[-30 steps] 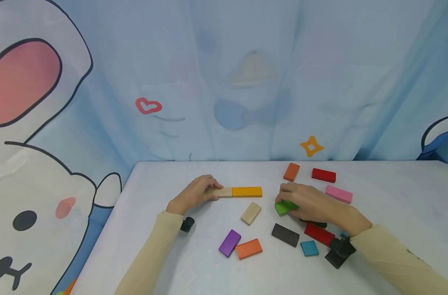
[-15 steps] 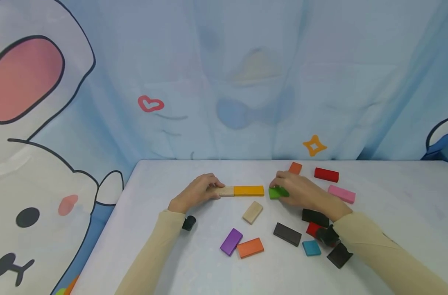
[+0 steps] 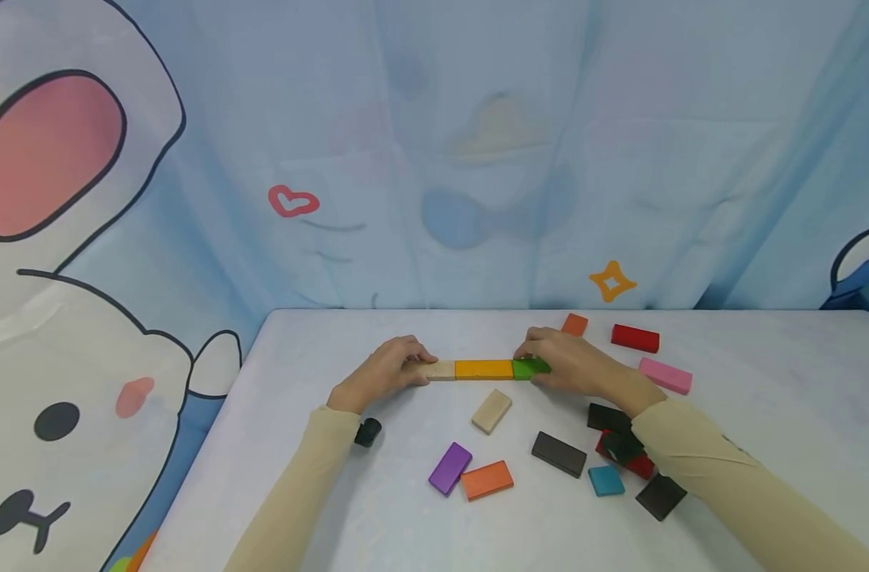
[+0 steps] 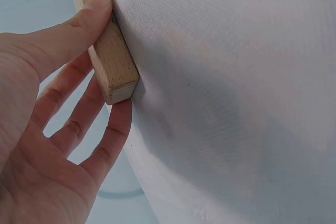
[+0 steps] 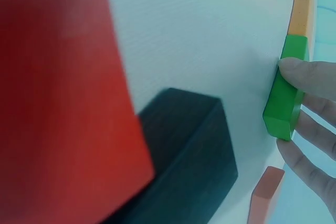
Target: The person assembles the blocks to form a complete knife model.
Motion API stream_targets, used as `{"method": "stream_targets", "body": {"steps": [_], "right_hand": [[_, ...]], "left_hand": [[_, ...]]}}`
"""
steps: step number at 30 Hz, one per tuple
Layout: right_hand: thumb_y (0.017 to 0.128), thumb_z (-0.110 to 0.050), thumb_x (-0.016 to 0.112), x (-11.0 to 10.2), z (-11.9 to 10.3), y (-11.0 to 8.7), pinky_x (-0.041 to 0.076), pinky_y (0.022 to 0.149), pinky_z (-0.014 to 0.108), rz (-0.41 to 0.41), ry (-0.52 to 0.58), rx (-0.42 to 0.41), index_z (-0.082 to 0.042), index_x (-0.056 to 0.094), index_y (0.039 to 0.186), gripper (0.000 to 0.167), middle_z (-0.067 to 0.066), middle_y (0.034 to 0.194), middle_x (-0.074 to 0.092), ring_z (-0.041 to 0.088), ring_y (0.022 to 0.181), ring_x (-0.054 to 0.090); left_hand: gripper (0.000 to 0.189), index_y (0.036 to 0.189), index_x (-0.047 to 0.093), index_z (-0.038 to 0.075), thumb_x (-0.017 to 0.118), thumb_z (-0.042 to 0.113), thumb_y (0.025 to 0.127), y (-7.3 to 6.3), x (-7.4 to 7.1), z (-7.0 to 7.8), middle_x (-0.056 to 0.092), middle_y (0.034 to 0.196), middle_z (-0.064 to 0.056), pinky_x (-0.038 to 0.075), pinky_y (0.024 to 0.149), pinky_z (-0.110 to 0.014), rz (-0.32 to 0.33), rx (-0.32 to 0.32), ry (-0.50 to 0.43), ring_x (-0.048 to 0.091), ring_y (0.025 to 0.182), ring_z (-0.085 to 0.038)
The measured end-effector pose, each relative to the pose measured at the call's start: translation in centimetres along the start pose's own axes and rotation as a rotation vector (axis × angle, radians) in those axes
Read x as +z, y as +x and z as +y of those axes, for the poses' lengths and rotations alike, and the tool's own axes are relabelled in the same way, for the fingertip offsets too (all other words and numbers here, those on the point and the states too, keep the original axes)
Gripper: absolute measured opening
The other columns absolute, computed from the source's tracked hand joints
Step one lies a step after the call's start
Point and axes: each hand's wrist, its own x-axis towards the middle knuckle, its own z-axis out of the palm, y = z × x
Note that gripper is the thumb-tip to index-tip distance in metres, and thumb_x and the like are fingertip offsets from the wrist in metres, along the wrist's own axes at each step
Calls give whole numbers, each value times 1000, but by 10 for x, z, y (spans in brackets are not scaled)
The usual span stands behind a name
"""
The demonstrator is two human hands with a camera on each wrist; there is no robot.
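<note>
Across the table's far half runs a row of blocks laid end to end. At its left end is a plain wood block (image 4: 113, 56), which my left hand (image 3: 383, 372) pinches between thumb and fingers. A yellow block (image 3: 484, 370) lies in the middle, touching the plain one. At the right end, a green block (image 5: 286, 87) meets the yellow block. My right hand (image 3: 576, 367) pinches it, thumb on the near side and fingers on the far side, covering its right part in the head view.
Nearer me lie a loose plain block (image 3: 492, 411), a purple block (image 3: 449, 469), an orange block (image 3: 487, 481), a dark block (image 3: 559, 454) and a blue block (image 3: 606, 481). Beyond my right hand are another orange block (image 3: 574, 324), a red block (image 3: 635, 338) and a pink block (image 3: 666, 376).
My right hand has carried the green block left and away from me until it meets the yellow block's end. My left hand has kept its hold on the plain block.
</note>
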Motion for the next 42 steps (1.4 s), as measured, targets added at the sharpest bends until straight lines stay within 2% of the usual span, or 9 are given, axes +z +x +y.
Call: {"method": "stream_targets", "body": {"steps": [21,26,30,34,37,42], "right_hand": [[84,-6,88,-3,-2,-2,59,92,44,-8,20,15,-2,75,121,39,9,111,65,25,99,62],[84,-10,89,-6,-2,-7,59,92,44,25,12,26,-3,74,125,45,12,116,64,28,103,62],[84,-12,90,-13,-5,-18,61,88,43,71,5,24,-4,73,128,48,13,118,63,29,104,62],[85,-13,89,-23,-7,-36,61,88,44,84,20,20,-5,72,127,47,12,119,63,29,106,62],[85,-16,89,-27,-2,-54,61,88,43,62,25,19,-6,73,126,46,12,120,63,28,108,62],[83,-18,90,-27,10,-82,62,82,37,4,43,13,-7,76,120,41,5,113,65,23,101,64]], "left_hand": [[30,121,77,5,81,10,92,-1,0,1,71,111,-4,53,96,-37,11,27,-3,61,100,-19],[30,121,77,5,81,10,92,0,0,1,71,111,-4,53,95,-36,10,47,-13,61,100,-19],[30,121,77,6,81,10,91,0,0,0,71,110,-4,54,95,-35,8,37,-4,61,99,-18],[30,121,77,6,81,10,91,1,0,1,71,110,-4,54,95,-37,5,17,2,62,101,-19],[30,121,77,6,81,11,91,1,1,0,71,110,-4,53,96,-37,4,4,0,62,102,-20],[30,122,77,7,81,11,92,0,2,-1,70,112,-3,53,97,-37,5,2,-5,60,102,-19]]}}
